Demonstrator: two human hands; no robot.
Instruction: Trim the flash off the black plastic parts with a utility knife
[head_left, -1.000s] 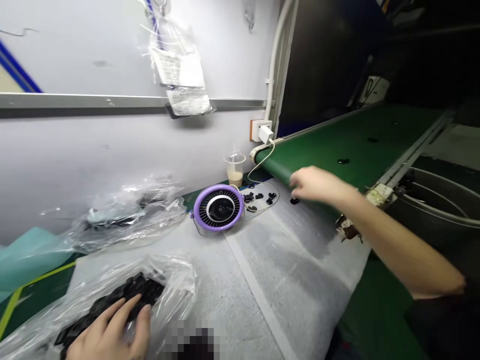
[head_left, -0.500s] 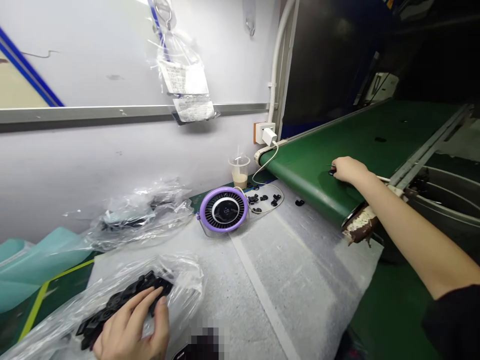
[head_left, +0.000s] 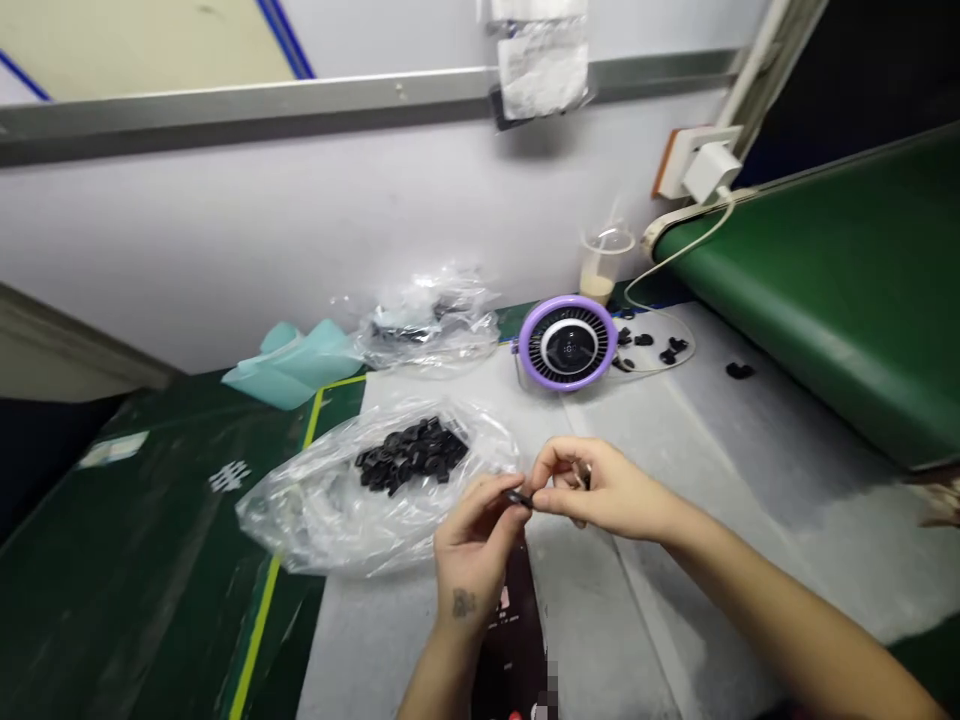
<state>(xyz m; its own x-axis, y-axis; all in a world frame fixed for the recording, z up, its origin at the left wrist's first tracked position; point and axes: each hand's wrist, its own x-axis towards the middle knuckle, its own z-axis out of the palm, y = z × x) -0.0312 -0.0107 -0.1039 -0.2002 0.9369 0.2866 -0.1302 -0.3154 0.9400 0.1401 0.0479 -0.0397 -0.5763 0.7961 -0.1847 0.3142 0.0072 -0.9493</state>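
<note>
While a small black plastic part was pinched tightly between the fingertips of the left hand and the right hand, its long axis roughly level, a clear plastic bag of similar black parts was seen just beyond the grip.

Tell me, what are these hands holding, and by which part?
The left hand and right hand pinch a small black part between their fingertips, one from each side; its exact shape is too small to tell.

Two hands, one purple fan, one cup, two plastic bags.
</note>
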